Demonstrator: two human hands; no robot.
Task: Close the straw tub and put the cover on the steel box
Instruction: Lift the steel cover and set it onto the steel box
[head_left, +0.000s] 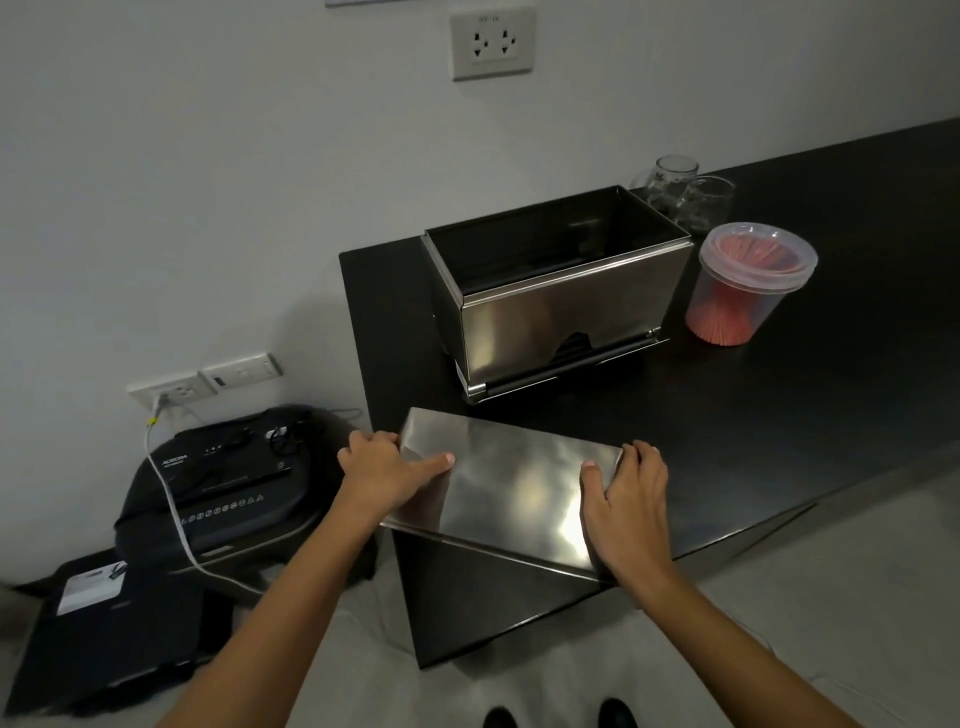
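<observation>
Bare table (779, 415) before open steel box (558, 291).

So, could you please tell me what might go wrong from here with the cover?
1. The steel cover is held only at its ends by the left hand and right hand; the shiny metal could slip.
2. Carrying it to the open steel box, it might knock the straw tub or the glass jars close beside it.

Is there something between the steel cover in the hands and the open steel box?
Nothing visible. The cover, held by the left hand and right hand, faces bare tabletop before the box.
</observation>
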